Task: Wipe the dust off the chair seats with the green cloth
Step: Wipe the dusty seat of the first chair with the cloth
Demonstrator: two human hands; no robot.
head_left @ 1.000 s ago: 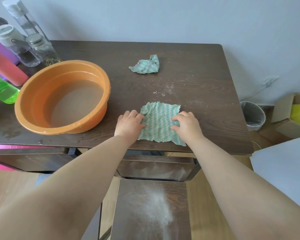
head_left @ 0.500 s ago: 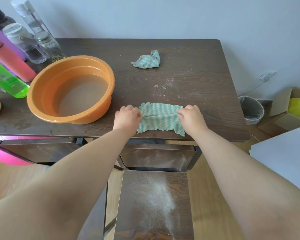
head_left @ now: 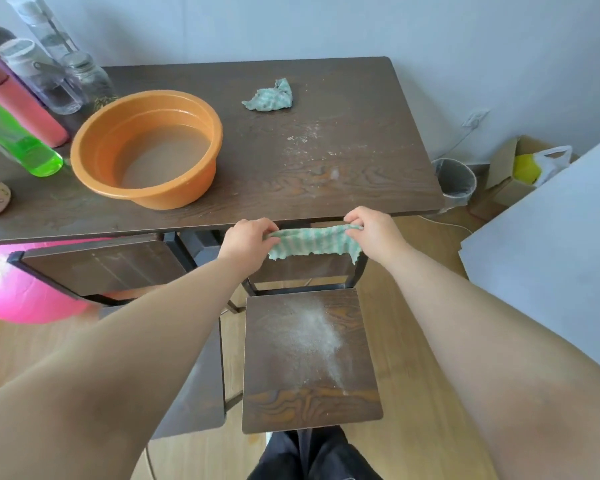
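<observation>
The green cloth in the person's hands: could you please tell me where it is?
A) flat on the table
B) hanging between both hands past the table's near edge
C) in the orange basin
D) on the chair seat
B: the left hand and right hand pinch the cloth, which hangs clear of the table.

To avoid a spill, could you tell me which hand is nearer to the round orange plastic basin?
Left. The left hand is just right of the round orange plastic basin; the right hand is farther right, across the striped green cloth.

Left hand and right hand level, apart, both in pinch grips.
</observation>
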